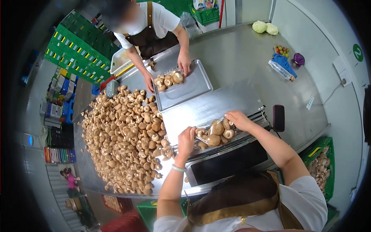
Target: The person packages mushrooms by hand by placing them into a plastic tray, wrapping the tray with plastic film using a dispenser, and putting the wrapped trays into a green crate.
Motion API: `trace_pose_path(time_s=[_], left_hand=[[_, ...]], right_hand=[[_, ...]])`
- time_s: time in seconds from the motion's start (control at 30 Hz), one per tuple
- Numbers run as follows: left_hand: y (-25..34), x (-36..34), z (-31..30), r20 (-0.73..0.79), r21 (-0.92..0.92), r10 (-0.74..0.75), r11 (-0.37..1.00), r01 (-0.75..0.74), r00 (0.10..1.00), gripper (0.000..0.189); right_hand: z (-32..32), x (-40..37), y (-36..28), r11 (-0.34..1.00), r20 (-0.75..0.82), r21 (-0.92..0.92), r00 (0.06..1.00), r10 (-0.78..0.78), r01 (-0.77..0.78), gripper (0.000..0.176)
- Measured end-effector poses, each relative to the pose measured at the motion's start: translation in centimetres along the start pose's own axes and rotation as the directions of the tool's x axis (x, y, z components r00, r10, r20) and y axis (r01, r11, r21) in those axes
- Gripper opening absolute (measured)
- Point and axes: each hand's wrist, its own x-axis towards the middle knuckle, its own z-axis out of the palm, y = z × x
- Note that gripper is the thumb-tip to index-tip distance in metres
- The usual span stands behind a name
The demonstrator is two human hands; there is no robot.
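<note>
Shiitake mushrooms (215,133) lie in a group under shiny clear plastic film, over the metal wrapping machine (210,102) in front of me. At the left end of this pack is my left hand (186,141), its fingers pressed together on the film's edge. My right hand (238,119) pinches the film at the far right corner, close to the mushrooms. A tray beneath them, if any, cannot be made out. To the left, a large heap of loose shiitake mushrooms (123,139) reaches almost to my left hand.
Across the table, a co-worker (156,33) has both hands at a metal tray (185,92) holding several mushrooms. A black phone (278,118) lies right of the machine. Cabbages (265,27), a purple cabbage (298,58) and a blue cloth (285,63) sit farther back. Green crates (79,48) stand left.
</note>
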Motion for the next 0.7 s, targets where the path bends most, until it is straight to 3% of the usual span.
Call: trace_pose_path(time_s=[0.03, 0.07, 0.1, 0.17, 0.23, 0.33, 0.43, 0.5, 0.57, 0.6, 0.63, 0.7], left_hand=[[1.4, -0.4, -0.4, -0.072, 0.022, 0.04, 0.999, -0.038, 0.997, 0.029], [2.9, -1.3, -0.8, -0.139, 0.044, 0.072, 0.997, -0.066, 0.988, 0.028], [4.4, -2.5, -1.4, -0.199, 0.068, 0.097, 0.994, -0.085, 0.975, 0.027], [8.0, -4.7, -3.4, -0.191, 0.023, 0.058, 0.998, -0.055, 0.98, 0.024], [8.9, -7.4, -3.9, -0.137, -0.095, -0.006, 0.995, -0.007, 0.991, 0.026], [9.9, -11.4, -3.6, 0.142, -0.311, -0.269, 0.902, 0.3, 0.953, 0.033], [5.1, -13.9, 0.7, 0.229, -0.292, -0.414, 0.834, 0.468, 0.881, 0.04], [1.1, -14.8, 4.6, 0.124, -0.135, -0.369, 0.913, 0.384, 0.921, 0.044], [-0.1, -15.2, 7.1, 0.103, -0.029, -0.23, 0.972, 0.234, 0.968, 0.044], [0.3, -15.5, 7.8, 0.069, 0.097, -0.244, 0.967, 0.237, 0.967, 0.042], [0.9, -16.0, 8.0, 0.015, 0.147, -0.217, 0.966, 0.213, 0.976, 0.037], [0.9, -17.4, 8.4, -0.108, 0.108, -0.225, 0.966, 0.236, 0.968, 0.026]], right_hand=[[-0.1, -0.5, -1.3, 0.999, -0.061, -0.032, 0.998, -0.001, -0.001, 0.038], [-1.2, -1.4, -4.5, 0.993, -0.073, 0.117, 0.997, -0.01, 0.018, 0.038], [-2.0, -2.8, -6.3, 0.99, -0.059, 0.14, 0.998, 0.015, -0.006, 0.039], [-3.2, -4.8, -8.9, 0.981, -0.03, 0.185, 0.998, 0.056, -0.05, 0.039], [-4.0, -7.3, -10.3, 0.993, -0.004, 0.12, 1.0, 0.024, -0.023, 0.036], [-3.3, -11.4, -10.0, 0.979, 0.077, 0.132, 0.986, 0.147, -0.156, 0.04], [-0.5, -14.3, -5.2, 0.953, 0.146, 0.085, 0.95, 0.278, -0.292, 0.044], [1.7, -15.3, -1.0, 0.982, 0.068, -0.01, 0.98, 0.189, -0.189, 0.048], [3.0, -16.2, 1.4, 0.955, -0.026, -0.077, 0.958, 0.284, -0.286, 0.047], [2.9, -16.7, 2.2, 0.937, -0.008, -0.136, 0.946, 0.323, -0.321, 0.048], [3.3, -17.4, 3.0, 0.941, -0.129, -0.169, 0.953, 0.275, -0.294, 0.041], [3.0, -19.2, 3.1, 0.904, -0.185, -0.039, 0.893, 0.411, -0.425, 0.029]])
